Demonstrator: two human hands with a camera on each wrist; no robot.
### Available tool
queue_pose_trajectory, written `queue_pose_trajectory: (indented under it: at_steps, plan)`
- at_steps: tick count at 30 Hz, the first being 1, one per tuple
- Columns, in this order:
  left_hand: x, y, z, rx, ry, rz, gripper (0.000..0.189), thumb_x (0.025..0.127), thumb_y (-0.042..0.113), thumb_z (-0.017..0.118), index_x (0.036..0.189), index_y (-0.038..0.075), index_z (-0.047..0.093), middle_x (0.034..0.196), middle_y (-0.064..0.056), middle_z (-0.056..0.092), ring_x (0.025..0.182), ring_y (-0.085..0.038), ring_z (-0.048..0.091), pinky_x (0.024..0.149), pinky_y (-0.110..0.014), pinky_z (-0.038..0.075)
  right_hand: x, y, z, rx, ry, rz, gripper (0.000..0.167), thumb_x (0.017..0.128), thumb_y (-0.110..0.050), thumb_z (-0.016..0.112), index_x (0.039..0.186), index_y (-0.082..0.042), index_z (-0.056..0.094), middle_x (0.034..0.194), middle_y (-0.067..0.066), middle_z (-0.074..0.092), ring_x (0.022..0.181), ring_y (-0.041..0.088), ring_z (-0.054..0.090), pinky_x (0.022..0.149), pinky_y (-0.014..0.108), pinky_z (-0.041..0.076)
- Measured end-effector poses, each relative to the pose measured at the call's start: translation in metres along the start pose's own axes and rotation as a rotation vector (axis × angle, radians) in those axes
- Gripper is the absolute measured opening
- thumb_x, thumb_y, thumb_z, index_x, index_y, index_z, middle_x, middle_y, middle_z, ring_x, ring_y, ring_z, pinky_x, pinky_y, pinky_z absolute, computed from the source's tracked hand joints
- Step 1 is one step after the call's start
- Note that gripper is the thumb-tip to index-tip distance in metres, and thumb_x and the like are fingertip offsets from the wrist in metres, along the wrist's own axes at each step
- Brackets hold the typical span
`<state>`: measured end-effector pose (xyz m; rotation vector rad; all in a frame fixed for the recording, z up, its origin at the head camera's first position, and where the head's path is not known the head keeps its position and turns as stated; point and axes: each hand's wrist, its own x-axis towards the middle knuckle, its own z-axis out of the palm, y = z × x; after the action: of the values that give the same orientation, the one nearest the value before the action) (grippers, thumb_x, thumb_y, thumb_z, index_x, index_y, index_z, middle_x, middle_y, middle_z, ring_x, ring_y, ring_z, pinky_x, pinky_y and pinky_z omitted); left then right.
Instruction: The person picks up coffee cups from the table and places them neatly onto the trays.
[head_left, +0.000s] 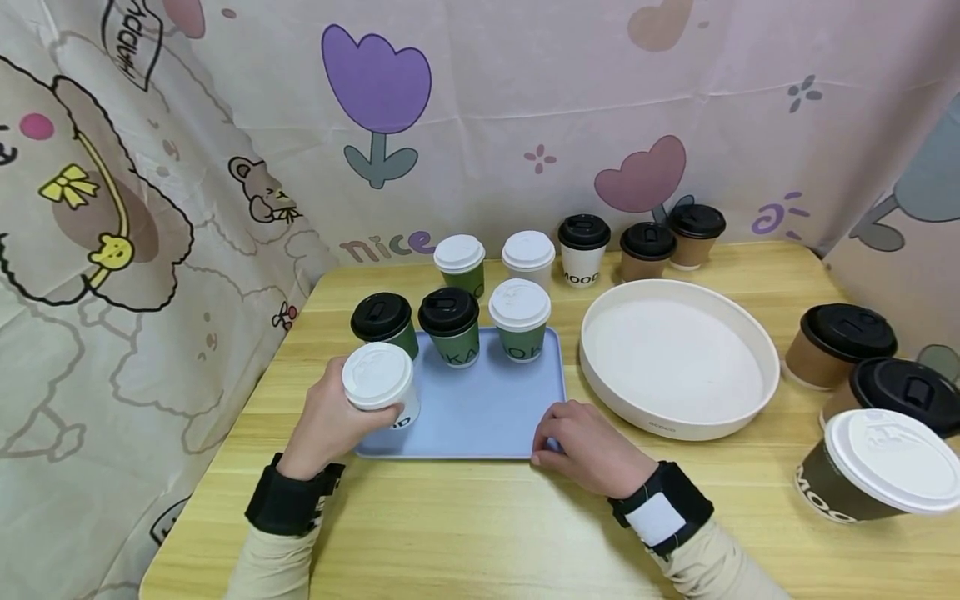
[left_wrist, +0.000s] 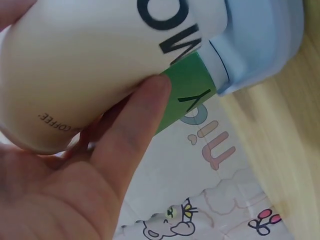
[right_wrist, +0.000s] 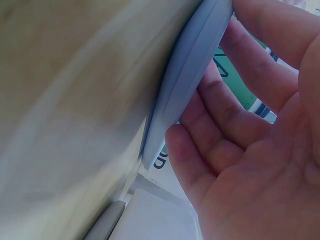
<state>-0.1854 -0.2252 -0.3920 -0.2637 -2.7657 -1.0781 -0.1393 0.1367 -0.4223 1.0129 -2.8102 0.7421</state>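
- White cup (head_left: 380, 377) sits in the grip of the left hand (head_left: 330, 429), lid upward; fingers and thumb curl round its wall below the lid, probably so the lid bears no pressure.
- Its place is over the left part of the blue tray (head_left: 472, 417); whether its base touches down cannot be told.
- Right hand (head_left: 588, 446) pinches the tray's near right corner, fingers bent at the rim, likely to steady it.
- Ahead, a black-lidded green cup (head_left: 452, 329) and a white-lidded green cup (head_left: 520, 321) stand at the tray's far side, perhaps so the nearer surface is easy to reach.
- Rightward, the round white dish (head_left: 678, 358) lies just beside the tray.
- Farther right, a brown cup (head_left: 817, 358) and a dark cup (head_left: 855, 483) stand on the table (head_left: 450, 533), seemingly out of the hands' way.
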Motion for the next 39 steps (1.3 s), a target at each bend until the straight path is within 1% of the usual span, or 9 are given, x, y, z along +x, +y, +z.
queue_pose_trajectory:
  at_steps: [13,17,21,24,26,30,33,36,39]
  plan:
    - [0.006,0.003,-0.006,-0.024,-0.043,-0.039,0.099,0.074,0.033,0.092,0.146,-0.003,0.034,0.136,-0.025,0.056,0.119,-0.039,0.059,0.099,-0.058,0.049,0.003,0.002,-0.006,-0.013,0.002,0.001,0.008,0.090,-0.022,0.081,0.085,-0.022,0.076,0.089,-0.009,0.064,0.088,0.014,0.062,0.081,0.036,0.049]
    - [0.004,0.002,-0.012,-0.022,-0.080,-0.047,0.113,0.071,0.041,0.094,0.152,0.000,0.026,0.138,-0.025,0.055,0.123,-0.039,0.057,0.101,-0.058,0.046,0.006,0.000,-0.007,-0.015,-0.001,0.001,0.008,0.090,-0.022,0.081,0.085,-0.022,0.076,0.089,-0.009,0.064,0.089,0.013,0.062,0.081,0.037,0.048]
    - [-0.002,0.007,-0.028,-0.022,-0.127,-0.068,0.136,0.069,0.049,0.095,0.162,0.007,0.006,0.147,-0.030,0.048,0.130,-0.046,0.052,0.104,-0.063,0.043,0.007,-0.001,-0.008,-0.022,-0.005,0.002,0.008,0.091,-0.023,0.081,0.085,-0.022,0.076,0.090,-0.009,0.064,0.089,0.014,0.062,0.082,0.037,0.048]
    - [-0.007,0.015,-0.046,-0.023,-0.117,-0.061,0.140,0.072,0.046,0.094,0.164,0.011,-0.006,0.152,-0.033,0.041,0.132,-0.051,0.049,0.105,-0.066,0.042,0.008,-0.002,-0.009,-0.028,-0.007,0.011,0.007,0.091,-0.023,0.081,0.085,-0.021,0.076,0.091,-0.008,0.064,0.090,0.014,0.062,0.082,0.037,0.048]
    - [-0.010,0.021,-0.056,-0.015,-0.096,-0.032,0.140,0.074,0.042,0.094,0.164,0.013,-0.009,0.153,-0.034,0.039,0.131,-0.053,0.047,0.105,-0.066,0.041,0.009,-0.002,-0.009,-0.023,-0.004,0.014,0.008,0.091,-0.023,0.081,0.085,-0.021,0.076,0.090,-0.008,0.064,0.090,0.014,0.062,0.083,0.037,0.048]
    - [-0.012,0.033,-0.071,0.026,-0.047,0.038,0.137,0.076,0.033,0.093,0.165,0.013,-0.009,0.152,-0.035,0.039,0.130,-0.056,0.046,0.104,-0.068,0.040,0.007,-0.003,-0.007,-0.003,-0.006,0.025,0.008,0.090,-0.023,0.081,0.085,-0.022,0.075,0.090,-0.010,0.063,0.090,0.013,0.061,0.082,0.036,0.048]
    - [-0.006,0.042,-0.076,0.075,-0.018,0.078,0.130,0.078,0.030,0.092,0.165,0.009,-0.003,0.150,-0.035,0.041,0.128,-0.056,0.048,0.103,-0.068,0.040,0.003,-0.004,-0.004,0.015,-0.019,0.036,0.008,0.090,-0.023,0.081,0.084,-0.023,0.075,0.089,-0.011,0.062,0.089,0.011,0.060,0.081,0.035,0.048]
    - [0.006,0.051,-0.079,0.129,-0.013,0.099,0.120,0.082,0.031,0.088,0.164,0.005,0.006,0.148,-0.033,0.046,0.127,-0.054,0.051,0.102,-0.068,0.042,0.000,-0.004,-0.001,0.031,-0.030,0.043,0.009,0.090,-0.023,0.081,0.084,-0.024,0.075,0.089,-0.013,0.061,0.089,0.010,0.059,0.081,0.034,0.048]
    - [0.025,0.062,-0.083,0.157,-0.036,0.122,0.107,0.086,0.032,0.084,0.163,0.002,0.015,0.145,-0.031,0.051,0.126,-0.052,0.053,0.102,-0.067,0.043,-0.002,-0.003,0.000,0.042,-0.031,0.038,0.009,0.090,-0.022,0.081,0.084,-0.024,0.075,0.088,-0.013,0.061,0.088,0.009,0.059,0.080,0.034,0.048]
